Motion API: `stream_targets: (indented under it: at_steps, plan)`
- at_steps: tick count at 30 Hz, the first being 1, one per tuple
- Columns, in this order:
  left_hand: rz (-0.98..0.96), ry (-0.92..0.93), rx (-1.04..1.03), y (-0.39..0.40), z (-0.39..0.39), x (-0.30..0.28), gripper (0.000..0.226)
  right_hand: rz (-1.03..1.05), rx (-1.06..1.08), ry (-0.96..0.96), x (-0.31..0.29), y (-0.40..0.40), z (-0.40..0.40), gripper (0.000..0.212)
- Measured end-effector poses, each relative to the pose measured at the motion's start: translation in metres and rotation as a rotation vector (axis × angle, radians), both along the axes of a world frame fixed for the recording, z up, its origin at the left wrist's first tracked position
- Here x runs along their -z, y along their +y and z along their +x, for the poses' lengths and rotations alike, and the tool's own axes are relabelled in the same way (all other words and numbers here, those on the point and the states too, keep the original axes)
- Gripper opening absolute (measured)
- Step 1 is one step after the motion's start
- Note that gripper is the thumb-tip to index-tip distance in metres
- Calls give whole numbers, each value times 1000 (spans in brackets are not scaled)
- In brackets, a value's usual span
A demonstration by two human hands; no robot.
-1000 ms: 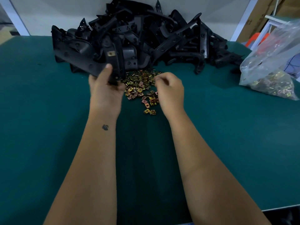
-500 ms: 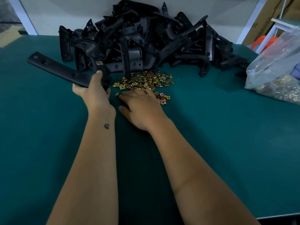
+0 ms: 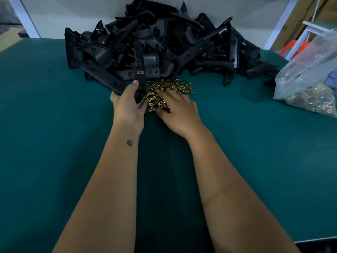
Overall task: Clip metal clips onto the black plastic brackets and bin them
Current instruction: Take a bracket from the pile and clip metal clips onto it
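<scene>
My left hand (image 3: 127, 105) grips a black plastic bracket (image 3: 139, 77) near its lower end; the bracket stands nearly upright and carries one brass-coloured metal clip (image 3: 139, 72) on its face. My right hand (image 3: 177, 110) lies palm down on the loose pile of metal clips (image 3: 169, 86), fingers spread among them; I cannot see whether a clip is pinched under the fingers. Behind both hands rises a big heap of black brackets (image 3: 164, 44) against the back wall.
The work surface is a green mat (image 3: 54, 143) with its front edge at the lower right. A clear plastic bag of more clips (image 3: 310, 88) sits at the right edge. An orange stool and white frame stand beyond the table's right corner.
My left hand has swung the bracket from lying out to the left to standing nearly upright in front of the heap. My right hand moved forward onto the clip pile.
</scene>
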State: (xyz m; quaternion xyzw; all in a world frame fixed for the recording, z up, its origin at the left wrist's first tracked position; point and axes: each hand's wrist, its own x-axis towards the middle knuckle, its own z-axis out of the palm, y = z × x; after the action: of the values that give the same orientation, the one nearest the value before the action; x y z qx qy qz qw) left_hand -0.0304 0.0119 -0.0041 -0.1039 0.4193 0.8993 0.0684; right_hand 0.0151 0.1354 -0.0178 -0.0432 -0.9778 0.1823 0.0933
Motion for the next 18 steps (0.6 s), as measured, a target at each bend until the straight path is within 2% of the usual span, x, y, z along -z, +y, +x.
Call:
stream_targets:
  at_steps: [3,9,14,18]
  plan:
    - [9,12,7,1,-1,2,54,98,-26,-27,2,-2,-1,50]
    - [30,2,33,0,-2,3,53,-3,14,152,0,-3,-3,29]
    - [10,-8,51,4,-2,3,53,-263,5,250,-1,-4,-3,26]
    - [-3,-13,60,5,-2,3,53,-415,43,299,0,-4,-3,33]
